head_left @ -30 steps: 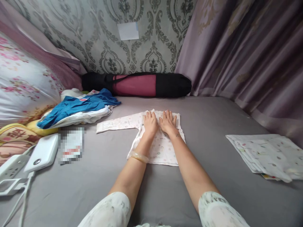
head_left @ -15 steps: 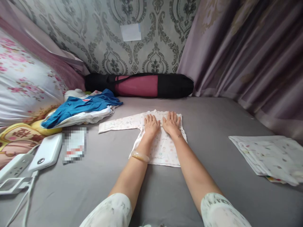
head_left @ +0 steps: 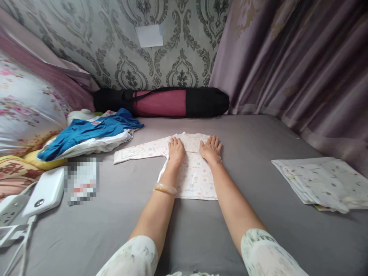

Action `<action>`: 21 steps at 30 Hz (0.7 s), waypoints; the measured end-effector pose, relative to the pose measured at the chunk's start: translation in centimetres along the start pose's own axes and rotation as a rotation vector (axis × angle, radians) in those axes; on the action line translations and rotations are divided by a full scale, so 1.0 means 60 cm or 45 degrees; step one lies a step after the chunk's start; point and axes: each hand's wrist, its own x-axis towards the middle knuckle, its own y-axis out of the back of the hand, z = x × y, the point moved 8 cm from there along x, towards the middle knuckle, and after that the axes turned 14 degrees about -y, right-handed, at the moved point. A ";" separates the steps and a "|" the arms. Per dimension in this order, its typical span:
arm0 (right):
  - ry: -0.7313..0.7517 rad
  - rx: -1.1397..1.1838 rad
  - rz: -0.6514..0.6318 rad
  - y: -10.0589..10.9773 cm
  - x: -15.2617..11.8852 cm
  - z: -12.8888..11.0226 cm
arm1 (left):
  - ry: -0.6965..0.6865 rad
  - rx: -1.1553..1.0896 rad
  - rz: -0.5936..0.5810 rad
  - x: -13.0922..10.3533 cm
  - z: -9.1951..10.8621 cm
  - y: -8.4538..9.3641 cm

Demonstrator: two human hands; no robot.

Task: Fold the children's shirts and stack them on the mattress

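Observation:
A small white long-sleeved shirt (head_left: 197, 178) with a pale dotted print lies flat in front of me. Its left sleeve stretches out to the left, while the right sleeve is folded across the upper body of the shirt. My left hand (head_left: 176, 149) rests palm down near the left shoulder, fingers extended. Palm down as well, my right hand (head_left: 211, 148) presses on the upper right part, its fingers slightly spread. Neither hand grips the cloth. A bangle (head_left: 165, 188) circles my left wrist.
Folded printed cloth (head_left: 322, 182) lies at the right. To the left are a blue garment (head_left: 94, 132) on a pile of clothes, a white power bank (head_left: 46, 191) with cables, and a power strip (head_left: 13, 210). A black and red long bag (head_left: 161, 102) lies along the wall.
My hands have slid apart across the shirt, the left towards its left shoulder and the right towards its right edge. The view has shifted slightly to the right.

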 end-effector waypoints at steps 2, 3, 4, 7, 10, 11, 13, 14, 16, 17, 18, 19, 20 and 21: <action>-0.003 -0.005 0.001 -0.002 0.001 0.001 | -0.016 -0.003 0.006 0.001 0.000 -0.002; -0.005 -0.004 0.001 -0.003 0.001 0.002 | -0.020 -0.005 0.011 0.002 -0.001 -0.003; -0.008 -0.002 0.000 -0.004 0.001 0.002 | -0.023 -0.006 0.013 0.002 -0.002 -0.004; -0.016 0.006 -0.004 -0.004 0.001 0.004 | -0.024 -0.005 0.011 0.002 -0.002 -0.005; -0.007 0.007 -0.009 0.004 -0.002 0.003 | -0.006 0.009 0.015 0.000 0.004 0.000; 0.005 0.010 -0.003 0.009 -0.005 0.000 | -0.010 0.014 0.016 0.000 0.010 0.003; 0.052 0.021 0.003 0.018 -0.013 -0.011 | -0.038 0.017 0.006 0.001 0.026 0.005; 0.088 0.030 -0.006 0.021 -0.019 -0.019 | -0.061 0.014 -0.009 0.001 0.034 0.004; 0.161 0.045 -0.062 0.018 -0.032 -0.036 | -0.088 0.005 -0.046 0.001 0.046 -0.001; 0.188 0.050 -0.103 0.014 -0.037 -0.043 | -0.086 -0.001 -0.061 0.001 0.049 -0.003; 0.204 0.050 -0.144 0.008 -0.042 -0.049 | -0.077 -0.007 -0.072 0.000 0.049 -0.007; 0.212 0.047 -0.173 0.002 -0.046 -0.052 | -0.065 -0.012 -0.079 -0.001 0.048 -0.010; 0.214 0.039 -0.193 -0.003 -0.048 -0.054 | -0.053 -0.017 -0.082 -0.002 0.046 -0.012; 0.214 0.029 -0.202 -0.007 -0.050 -0.055 | -0.041 -0.021 -0.083 -0.002 0.043 -0.015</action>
